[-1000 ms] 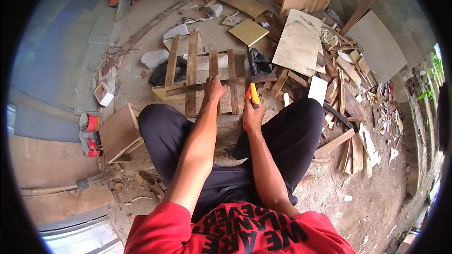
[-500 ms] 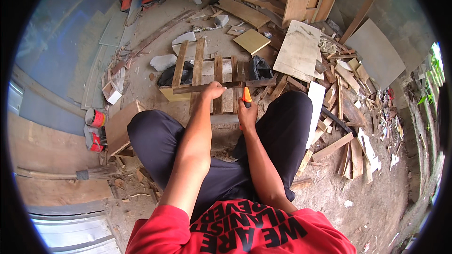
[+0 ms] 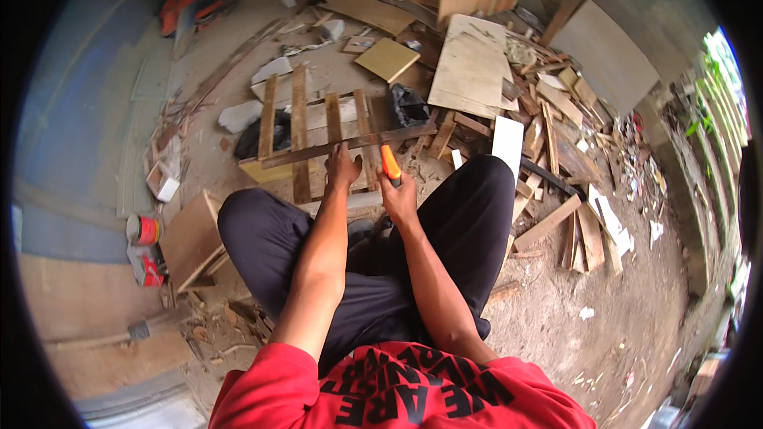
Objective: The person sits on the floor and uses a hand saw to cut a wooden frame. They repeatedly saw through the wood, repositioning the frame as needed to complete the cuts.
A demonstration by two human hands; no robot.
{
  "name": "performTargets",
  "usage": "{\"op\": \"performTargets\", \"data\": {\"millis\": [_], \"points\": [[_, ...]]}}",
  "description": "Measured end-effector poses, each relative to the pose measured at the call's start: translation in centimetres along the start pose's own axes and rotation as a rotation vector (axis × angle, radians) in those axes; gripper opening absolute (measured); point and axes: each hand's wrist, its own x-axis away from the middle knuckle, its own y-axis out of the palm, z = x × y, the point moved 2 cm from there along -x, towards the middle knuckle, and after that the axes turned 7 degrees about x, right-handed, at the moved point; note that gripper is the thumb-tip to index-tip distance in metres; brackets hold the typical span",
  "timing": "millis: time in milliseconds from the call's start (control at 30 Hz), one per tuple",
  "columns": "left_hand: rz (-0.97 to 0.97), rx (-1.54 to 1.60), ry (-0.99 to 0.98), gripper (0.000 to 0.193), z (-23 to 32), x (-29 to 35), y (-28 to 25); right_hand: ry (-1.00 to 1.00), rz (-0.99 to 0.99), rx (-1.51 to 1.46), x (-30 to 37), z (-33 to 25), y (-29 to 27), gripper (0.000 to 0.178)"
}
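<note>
My right hand (image 3: 400,197) is wrapped round the orange-and-black handle of what looks like a hand saw (image 3: 389,160). Its blade is edge-on and hard to make out where it meets a dark wooden strip (image 3: 306,152). That strip lies crosswise over a slatted wooden frame (image 3: 300,115), which rests between and beyond my knees. At the strip's near edge is my left hand (image 3: 342,168), fingers stretched up to the wood and thumb apart; it is slightly blurred.
Scrap wood (image 3: 548,135) is heaped to the right, beside a large pale board (image 3: 469,63). A black bag (image 3: 409,105) sits beyond the frame's right end. On the left are a wooden box (image 3: 191,238) and red cans (image 3: 144,229). A yellowish square panel (image 3: 387,59) lies farther off.
The view has swung, so the scene sits farther left. My left hand has come off the top of the strip to its near edge, its fingers loosened. The right hand keeps the saw.
</note>
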Motion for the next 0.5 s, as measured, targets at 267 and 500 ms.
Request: {"op": "performTargets", "data": {"millis": [267,500], "points": [[0.13,-0.14,0.235,0.068,-3.1,-3.1,3.0,0.042,-0.106,-0.055,-1.3,-0.3,-1.8,0.032],[-0.108,-0.124,0.264,0.051,-1.6,-5.4,4.0,0.249,-0.065,0.038,2.4,-0.4,-4.5,0.025]]}}
